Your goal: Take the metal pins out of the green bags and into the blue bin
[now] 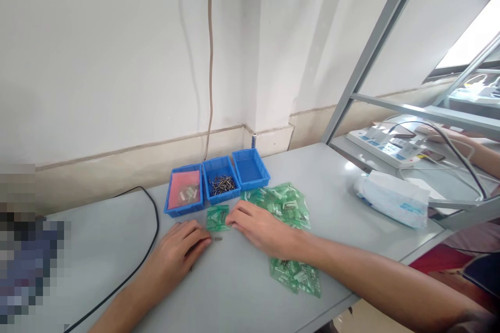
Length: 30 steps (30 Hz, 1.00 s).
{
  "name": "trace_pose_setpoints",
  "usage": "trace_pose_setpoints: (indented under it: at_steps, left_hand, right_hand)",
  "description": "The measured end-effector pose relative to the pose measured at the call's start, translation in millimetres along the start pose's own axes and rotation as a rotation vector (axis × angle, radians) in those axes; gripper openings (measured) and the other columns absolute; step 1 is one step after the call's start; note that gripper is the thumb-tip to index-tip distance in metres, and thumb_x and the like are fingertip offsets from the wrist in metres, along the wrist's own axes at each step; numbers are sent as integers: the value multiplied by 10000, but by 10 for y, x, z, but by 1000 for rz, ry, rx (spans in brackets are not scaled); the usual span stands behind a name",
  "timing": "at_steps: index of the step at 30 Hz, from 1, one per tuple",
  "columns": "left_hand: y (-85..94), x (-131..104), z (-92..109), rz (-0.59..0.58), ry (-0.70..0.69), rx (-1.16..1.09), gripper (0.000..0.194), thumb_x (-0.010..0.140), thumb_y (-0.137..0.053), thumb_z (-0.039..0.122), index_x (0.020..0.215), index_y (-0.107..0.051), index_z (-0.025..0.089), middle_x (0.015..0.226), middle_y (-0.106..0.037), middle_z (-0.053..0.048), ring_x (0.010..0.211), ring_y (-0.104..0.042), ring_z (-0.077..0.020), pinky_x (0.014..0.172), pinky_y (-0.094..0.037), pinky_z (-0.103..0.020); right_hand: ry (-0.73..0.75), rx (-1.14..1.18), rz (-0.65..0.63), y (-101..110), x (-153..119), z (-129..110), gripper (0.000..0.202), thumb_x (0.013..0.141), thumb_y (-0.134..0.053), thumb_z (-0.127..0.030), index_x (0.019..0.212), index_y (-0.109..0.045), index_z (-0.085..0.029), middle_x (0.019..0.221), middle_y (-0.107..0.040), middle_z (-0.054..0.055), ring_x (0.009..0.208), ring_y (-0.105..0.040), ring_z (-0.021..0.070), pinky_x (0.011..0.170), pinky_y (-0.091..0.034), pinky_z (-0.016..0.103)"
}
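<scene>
My left hand [177, 250] rests low over the grey table with its fingers curled. A metal screw [217, 239] sticks out at its thumb and forefinger. Just beyond lies a small green plastic bag [214, 217] with dark screws visible inside. My right hand [255, 221] is pinched closed at the right edge of that bag; what sits between its fingertips is too small to make out. Behind the hands stand a blue bin of screws [222, 185] and a blue bin with pink material and pale plugs [184, 190]. Filled green bags [287, 203] lie beyond and beneath my right forearm.
Another blue bin [250, 168] stands against the wall. A black cable [156, 218] crosses the table at left. To the right are a soft white pack [392, 197], a metal frame [375, 36], a power strip [383, 148] and another person's arm [474, 148].
</scene>
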<state>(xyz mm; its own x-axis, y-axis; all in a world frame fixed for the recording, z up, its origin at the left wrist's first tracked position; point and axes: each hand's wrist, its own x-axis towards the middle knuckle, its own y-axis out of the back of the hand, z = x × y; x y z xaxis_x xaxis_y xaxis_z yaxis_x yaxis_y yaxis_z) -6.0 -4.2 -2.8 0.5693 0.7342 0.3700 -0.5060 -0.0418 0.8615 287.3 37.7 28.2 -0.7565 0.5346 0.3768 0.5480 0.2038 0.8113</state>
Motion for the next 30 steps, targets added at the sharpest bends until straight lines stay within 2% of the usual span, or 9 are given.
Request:
trace_pose_setpoints:
  at_steps: [4,10,16,24,30]
  left_hand:
    - [-6,-1,-1,0,4,-5,143,1108,-555,291,1132,-690,251,1020,-673,-36,933,-636,-197,849,-486,-318]
    - [11,9,15,-9,4,-8,138,1111,-551,281,1142,-683,256,1035,-676,-37,939,-635,-199,855,-481,-322]
    - [3,3,3,-4,-6,-12,130,1109,-557,277,1126,-683,249,1024,-672,-36,935,-630,-196,850,-476,-322]
    - [4,19,13,13,-11,-21,130,1105,-559,267,1124,-685,245,1014,-672,-39,923,-632,-198,831,-480,-318]
    - [10,16,18,13,-3,-11,132,1105,-558,269,1122,-687,249,1025,-676,-38,937,-637,-198,848,-484,-322]
  right_hand:
    - [59,15,55,-32,1,37,299,1110,-386,-105,1274,-624,-179,1157,-651,111,1063,-611,206,924,-546,322]
    - [74,16,27,-5,14,40,246,1115,-434,-143,1221,-653,-176,1100,-679,92,1003,-641,201,892,-551,304]
    - [43,-46,21,-58,-30,108,239,1108,-431,-125,1215,-640,-172,1094,-658,93,1011,-595,216,910,-531,332]
    - [53,-143,26,-56,-2,108,344,1033,-403,23,1160,-647,-183,1104,-679,85,991,-546,222,936,-480,349]
    - [37,-139,66,-71,2,92,273,1071,-431,-42,1147,-652,-184,1092,-715,72,959,-581,216,901,-457,343]
